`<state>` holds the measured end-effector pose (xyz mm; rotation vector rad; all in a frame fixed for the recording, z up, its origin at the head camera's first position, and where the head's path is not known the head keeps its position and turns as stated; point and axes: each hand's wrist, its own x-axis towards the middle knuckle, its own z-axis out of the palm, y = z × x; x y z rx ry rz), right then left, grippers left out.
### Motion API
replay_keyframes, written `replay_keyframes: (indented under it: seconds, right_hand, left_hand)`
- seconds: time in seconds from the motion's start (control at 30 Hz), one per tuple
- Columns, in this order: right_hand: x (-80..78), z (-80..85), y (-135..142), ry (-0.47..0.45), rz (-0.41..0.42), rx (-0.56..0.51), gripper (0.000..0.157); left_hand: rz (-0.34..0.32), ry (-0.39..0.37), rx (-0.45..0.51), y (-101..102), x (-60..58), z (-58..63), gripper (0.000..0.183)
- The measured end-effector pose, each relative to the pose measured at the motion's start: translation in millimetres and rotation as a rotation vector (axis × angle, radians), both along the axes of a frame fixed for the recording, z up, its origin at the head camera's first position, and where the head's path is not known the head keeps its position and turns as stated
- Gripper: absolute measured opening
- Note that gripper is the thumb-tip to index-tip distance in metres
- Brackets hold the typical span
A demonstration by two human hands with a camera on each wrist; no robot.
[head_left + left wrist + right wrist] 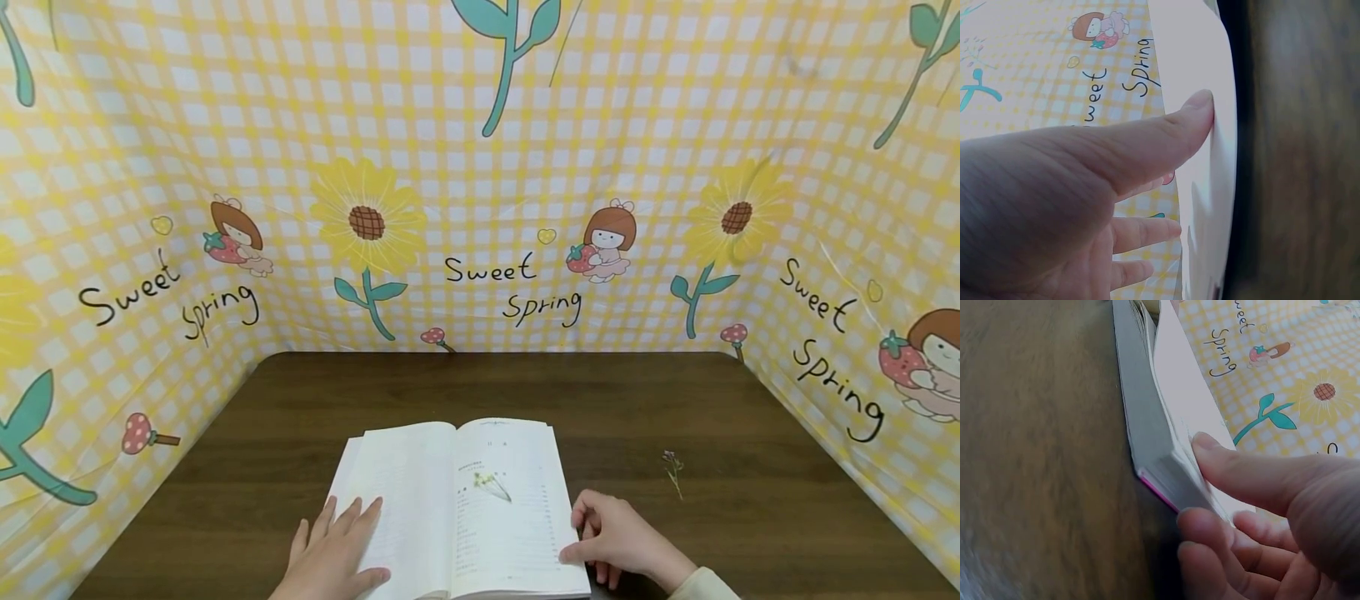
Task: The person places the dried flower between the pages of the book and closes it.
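An open book (pixel 408 475) lies at the front of the dark wooden table, with printed lines on its right page. On that page rests a small sprig with pale yellow-green flowers (pixel 486 481). My left hand (pixel 330 550) lies on the left page, fingers spread; its thumb (pixel 1166 140) presses near the page's lower edge in the left wrist view. At the book's right edge, my right hand (pixel 618 537) holds the page edges, the thumb (pixel 1235 469) on top and the curled fingers beside the block of pages. A second dried flower sprig (pixel 672 473) lies right of the book.
The brown wooden table (pixel 247 450) has rounded far corners. A yellow checked cloth (pixel 480 183) with flowers, figures and lettering hangs behind it and along both sides. The right wrist view shows the book's thick page block and a pink line at its cover.
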<state>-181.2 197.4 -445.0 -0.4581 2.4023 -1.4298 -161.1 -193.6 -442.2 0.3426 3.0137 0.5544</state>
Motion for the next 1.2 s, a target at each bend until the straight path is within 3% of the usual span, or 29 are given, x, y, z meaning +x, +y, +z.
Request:
replay_keyframes:
  seconds: [0.17, 0.23, 0.5, 0.9, 1.2]
  right_hand:
    - [-1.7, 0.5, 0, -0.005, 0.001, -0.031, 0.072]
    - [-1.5, 0.4, 0, -0.004, 0.016, -0.028, 0.079]
    - [-0.9, 3.5, -1, 0.003, 0.067, 0.024, 0.077]
    - [-0.2, 13.5, -6, 0.061, 0.107, 0.219, 0.073]
    - [-0.1, 12.3, -9, 0.111, 0.112, 0.167, 0.054]
  left_hand:
    - [-0.006, 0.01, 0.001, 1, 0.3, 0.0, 0.086]
    - [-0.006, 0.008, 0.003, 1, 0.4, -0.3, 0.086]
    - [-0.009, 0.014, 0.013, 1, 1.5, -0.1, 0.084]
    - [-0.002, -0.016, 0.023, 2, 1.1, 0.9, 0.084]
    - [0.004, -0.015, 0.034, 1, 0.2, -1.3, 0.084]
